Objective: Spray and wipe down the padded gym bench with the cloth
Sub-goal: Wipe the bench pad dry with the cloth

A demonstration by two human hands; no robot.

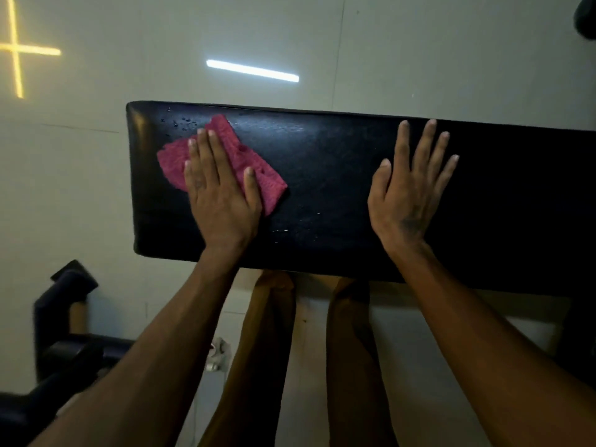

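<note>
Wiping under way at the left end of the padded gym bench (338,175).

The left hand (222,195) presses flat, fingers straight, on the red cloth (254,172) near the bench's left end, just short of a patch of spray droplets (182,122). The right hand (409,191) lies open on the bench's middle, holding nothing. More faint specks, perhaps droplets, sit near the front edge; the bench's right stretch looks unwiped, though it is dim there.

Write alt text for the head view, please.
A person's left hand presses a pink cloth flat on a black padded bench, near spray droplets. The right hand rests flat on the pad, fingers spread.
</note>
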